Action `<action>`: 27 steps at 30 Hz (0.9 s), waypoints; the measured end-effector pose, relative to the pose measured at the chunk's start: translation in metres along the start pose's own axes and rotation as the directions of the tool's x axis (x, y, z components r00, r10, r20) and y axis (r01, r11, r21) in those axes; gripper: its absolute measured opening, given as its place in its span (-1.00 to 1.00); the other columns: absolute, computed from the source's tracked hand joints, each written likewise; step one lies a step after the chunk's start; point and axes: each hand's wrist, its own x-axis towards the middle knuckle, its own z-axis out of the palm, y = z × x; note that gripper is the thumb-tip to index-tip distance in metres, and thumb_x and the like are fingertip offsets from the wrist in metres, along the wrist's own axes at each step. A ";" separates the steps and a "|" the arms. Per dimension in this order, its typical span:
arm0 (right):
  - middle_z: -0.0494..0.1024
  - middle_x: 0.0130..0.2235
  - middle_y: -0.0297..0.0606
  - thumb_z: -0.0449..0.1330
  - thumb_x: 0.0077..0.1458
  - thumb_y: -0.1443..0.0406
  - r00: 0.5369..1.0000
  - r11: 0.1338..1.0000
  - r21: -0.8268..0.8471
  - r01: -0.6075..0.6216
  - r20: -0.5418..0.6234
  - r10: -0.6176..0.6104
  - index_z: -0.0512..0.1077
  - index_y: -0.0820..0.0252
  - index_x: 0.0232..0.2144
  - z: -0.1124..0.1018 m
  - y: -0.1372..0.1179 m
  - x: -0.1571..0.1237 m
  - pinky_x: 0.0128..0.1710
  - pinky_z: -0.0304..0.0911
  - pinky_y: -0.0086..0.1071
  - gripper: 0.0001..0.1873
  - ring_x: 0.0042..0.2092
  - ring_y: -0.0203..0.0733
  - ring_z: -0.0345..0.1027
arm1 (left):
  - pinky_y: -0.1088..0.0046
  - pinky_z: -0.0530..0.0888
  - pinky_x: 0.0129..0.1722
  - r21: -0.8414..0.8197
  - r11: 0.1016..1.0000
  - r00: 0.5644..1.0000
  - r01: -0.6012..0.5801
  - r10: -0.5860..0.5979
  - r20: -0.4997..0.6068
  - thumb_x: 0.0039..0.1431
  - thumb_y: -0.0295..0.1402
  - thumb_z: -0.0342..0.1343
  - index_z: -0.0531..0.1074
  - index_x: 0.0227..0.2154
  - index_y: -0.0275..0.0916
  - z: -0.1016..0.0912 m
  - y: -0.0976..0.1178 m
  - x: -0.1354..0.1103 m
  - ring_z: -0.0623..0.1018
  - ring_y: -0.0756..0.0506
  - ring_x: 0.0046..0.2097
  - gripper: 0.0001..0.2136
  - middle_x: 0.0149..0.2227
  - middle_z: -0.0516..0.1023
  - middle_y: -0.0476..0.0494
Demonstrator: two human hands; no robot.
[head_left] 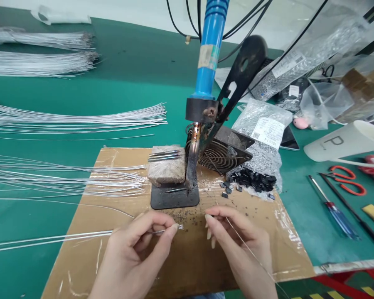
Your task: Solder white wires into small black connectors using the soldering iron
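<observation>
I see the left hand (137, 253) pinching thin white wires (50, 238), the right hand (252, 234) fine silvery wire (252, 252), over brown cardboard (187, 265) on a green table (137, 87).

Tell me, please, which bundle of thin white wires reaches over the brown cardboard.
The loose bundle nearest the left hand; the other bundles end on the green tabletop.

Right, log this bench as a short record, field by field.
Left hand: pinching two white wires near their ends
Right hand: thin wire between thumb and finger
Work surface: cardboard on a green table
Centre: blue-handled soldering iron, tip downward over a black pad
Left side: wire bundles
Right side: white cup, screwdriver
Loose parts: small black pieces beyond the right hand
</observation>
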 end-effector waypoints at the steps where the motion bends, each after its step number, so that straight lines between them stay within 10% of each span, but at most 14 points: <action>1: 0.55 -0.46 -0.34 0.37 0.19 0.16 1.000 1.000 -0.009 0.010 0.005 -0.010 0.67 0.08 -0.29 0.002 -0.002 -0.001 -0.49 0.35 -0.50 -0.85 -0.47 -0.31 0.39 | 0.58 0.31 -0.52 0.007 1.000 1.000 -0.011 0.011 0.003 0.16 -0.23 0.26 0.59 -0.47 -0.15 -0.001 0.001 0.000 0.37 0.02 -0.51 -0.85 -0.56 0.49 0.04; 18: 0.60 -0.51 -0.29 0.36 0.19 0.15 0.997 0.996 -0.036 0.081 0.001 -0.081 0.72 0.07 -0.31 0.007 0.000 0.001 -0.53 0.32 -0.50 -0.83 -0.52 -0.30 0.41 | 0.55 0.54 -0.38 0.264 0.934 0.969 -0.243 0.219 0.117 0.33 -0.27 0.15 0.56 -0.36 -0.11 -0.009 0.004 0.004 0.64 -0.06 -0.35 -0.84 -0.37 0.66 0.00; 22: 0.58 -0.52 -0.30 0.37 0.18 0.12 0.996 0.995 -0.062 0.084 -0.001 -0.084 0.71 0.09 -0.32 0.006 0.000 0.002 -0.53 0.32 -0.48 -0.80 -0.53 -0.28 0.40 | 0.53 0.33 -0.58 0.364 0.872 0.945 -0.326 0.306 0.115 0.33 -0.31 0.15 0.55 -0.37 -0.09 -0.008 0.007 0.005 0.45 0.01 -0.57 -0.85 -0.48 0.58 0.06; 27: 0.54 -0.54 -0.28 0.37 0.17 0.10 0.991 0.984 -0.121 0.128 -0.011 -0.130 0.70 0.13 -0.35 0.002 0.000 0.004 -0.57 0.33 -0.43 -0.76 -0.55 -0.23 0.40 | 0.38 0.46 -0.30 0.458 0.755 0.879 -0.469 0.448 0.162 0.31 -0.41 0.11 0.49 -0.37 -0.12 -0.006 0.007 0.005 0.35 0.00 -0.63 -0.86 -0.63 0.38 0.14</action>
